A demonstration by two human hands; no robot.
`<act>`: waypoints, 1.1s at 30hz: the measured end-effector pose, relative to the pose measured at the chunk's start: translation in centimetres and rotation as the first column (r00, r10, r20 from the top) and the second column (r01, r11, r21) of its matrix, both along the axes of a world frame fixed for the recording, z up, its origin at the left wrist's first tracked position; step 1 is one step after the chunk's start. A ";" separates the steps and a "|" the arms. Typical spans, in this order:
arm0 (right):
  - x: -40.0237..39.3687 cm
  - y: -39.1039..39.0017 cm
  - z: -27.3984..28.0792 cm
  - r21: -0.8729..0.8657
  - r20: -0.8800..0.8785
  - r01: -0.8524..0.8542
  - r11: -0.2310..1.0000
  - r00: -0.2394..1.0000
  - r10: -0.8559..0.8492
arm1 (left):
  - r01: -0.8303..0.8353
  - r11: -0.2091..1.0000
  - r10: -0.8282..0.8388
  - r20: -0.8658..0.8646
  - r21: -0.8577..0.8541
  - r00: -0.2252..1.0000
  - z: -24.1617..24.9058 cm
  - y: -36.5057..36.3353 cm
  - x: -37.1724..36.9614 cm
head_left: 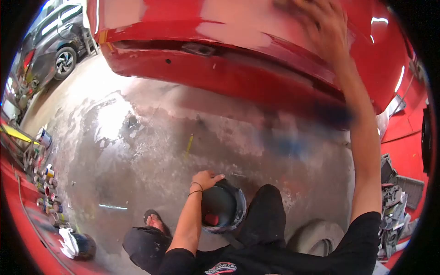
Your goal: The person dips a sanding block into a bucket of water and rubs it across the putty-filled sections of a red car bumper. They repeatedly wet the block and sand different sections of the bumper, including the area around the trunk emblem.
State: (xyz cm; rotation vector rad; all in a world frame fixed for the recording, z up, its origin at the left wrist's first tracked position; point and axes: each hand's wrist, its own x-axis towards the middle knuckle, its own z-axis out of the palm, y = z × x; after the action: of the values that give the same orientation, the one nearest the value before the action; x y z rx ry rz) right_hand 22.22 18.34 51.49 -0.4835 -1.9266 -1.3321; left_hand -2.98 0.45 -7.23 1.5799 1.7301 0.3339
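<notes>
Bucket (224, 208) rim pinched in left hand (205, 179) grip — right hand (321, 27), fingers spread, presses flat on red bumper (220, 59).

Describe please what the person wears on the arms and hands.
Both arms come out of short black sleeves, so the forearms are bare. The left hand has two thin dark bands around the wrist. The right hand is bare, without glove, and blurred; no band shows on that wrist. The black shirt has a small red and white print at the chest.

Glossy red painted car panel (256, 59) with dull sanded patches, rough stained concrete floor (137, 137), dark plastic bucket (224, 206)
</notes>
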 end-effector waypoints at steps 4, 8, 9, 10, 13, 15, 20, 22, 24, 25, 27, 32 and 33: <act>0.8 2.3 0.7 0.008 -0.078 -0.011 1.000 0.997 0.011 | -0.011 1.000 0.011 -0.044 -0.013 0.999 0.7 -0.8 0.2; 6.8 -0.2 -6.2 -0.070 -0.069 -0.070 0.995 0.995 0.065 | 0.009 0.999 -0.009 0.003 0.046 1.000 -0.4 -0.1 0.2; 7.1 -0.5 -5.9 -0.068 -0.063 -0.066 0.996 0.996 0.062 | 0.012 0.999 -0.012 0.009 0.048 1.000 -0.6 -0.2 0.3; 7.4 -0.6 -5.6 -0.088 -0.031 -0.048 0.995 0.999 0.045 | 0.011 0.999 -0.011 0.020 0.045 1.000 -0.7 -0.1 0.3; 5.7 1.6 -1.4 -0.115 -0.035 0.014 0.993 0.999 -0.018 | 0.023 0.998 -0.026 0.063 0.057 0.998 -0.8 0.0 0.0; 3.6 1.1 1.5 -0.130 -0.071 0.054 0.990 0.995 -0.064 | 0.034 0.997 -0.040 0.097 0.066 0.994 -0.6 0.0 0.1; 8.9 2.3 0.9 0.015 -0.021 -0.125 0.992 0.992 0.125 | 0.026 0.999 -0.025 0.019 -0.033 0.999 1.0 -0.5 0.1; 11.8 0.3 -2.4 0.060 -0.067 -0.063 0.996 0.996 0.067 | 0.016 0.999 -0.016 0.008 -0.036 1.000 -0.3 -0.1 0.4; 11.0 -0.4 -2.6 0.066 -0.052 -0.059 0.996 0.997 0.062 | 0.008 0.999 -0.008 -0.010 -0.043 1.000 -0.6 -0.2 0.8; 10.6 -0.5 -2.8 0.076 -0.068 -0.042 0.996 0.997 0.047 | 0.015 0.999 -0.015 -0.022 -0.030 1.000 -0.2 -0.3 0.8; 6.3 1.7 -1.2 0.029 -0.023 -0.081 0.996 0.996 0.082 | 0.020 0.999 -0.022 -0.050 -0.026 0.998 0.9 -0.4 0.3; -0.2 -1.3 0.2 -0.008 0.089 -0.174 0.985 0.981 0.174 | -0.002 1.000 0.001 -0.051 -0.025 0.999 1.0 -0.7 0.1; 2.5 -0.2 -0.9 -0.039 0.086 -0.118 0.992 0.989 0.121 | -0.003 1.000 0.002 -0.051 -0.026 0.999 1.0 -0.7 0.0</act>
State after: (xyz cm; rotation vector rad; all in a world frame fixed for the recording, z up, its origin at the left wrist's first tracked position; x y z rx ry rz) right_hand 24.73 18.12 50.58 -0.3246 -2.0196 -1.2644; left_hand -2.93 -0.28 -6.25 1.5803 1.7680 0.2736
